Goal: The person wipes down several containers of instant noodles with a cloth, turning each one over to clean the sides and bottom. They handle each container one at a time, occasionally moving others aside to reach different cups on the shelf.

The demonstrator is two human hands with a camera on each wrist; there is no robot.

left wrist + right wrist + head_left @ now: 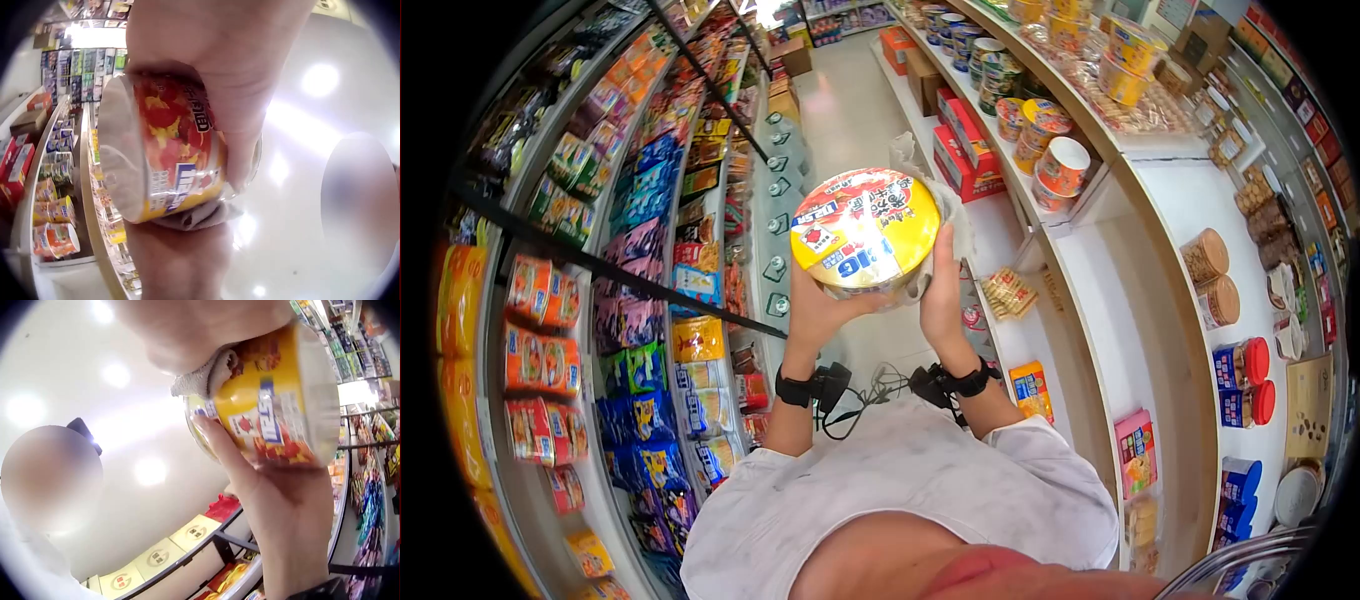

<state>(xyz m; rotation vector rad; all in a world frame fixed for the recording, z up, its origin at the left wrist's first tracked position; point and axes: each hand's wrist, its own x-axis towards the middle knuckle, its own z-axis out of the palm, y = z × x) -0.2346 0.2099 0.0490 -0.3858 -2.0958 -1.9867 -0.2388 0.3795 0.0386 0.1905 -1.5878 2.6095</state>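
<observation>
Both hands hold up a yellow and red instant noodle tub in front of the chest, its printed lid facing the head camera. The left hand grips its left side, thumb along the near edge. On the other side the right hand grips the tub and a grey cloth bunched against it. In the left wrist view the tub lies sideways between the hands, the cloth beside its lid end. The right wrist view shows the cloth pressed on the tub under one hand.
Shelves of bagged snacks line the left behind dark rails. Glass bottles stand along the aisle floor. At the right, white shelves carry noodle tubs, red boxes, jars and packets. Cables hang between the wrists.
</observation>
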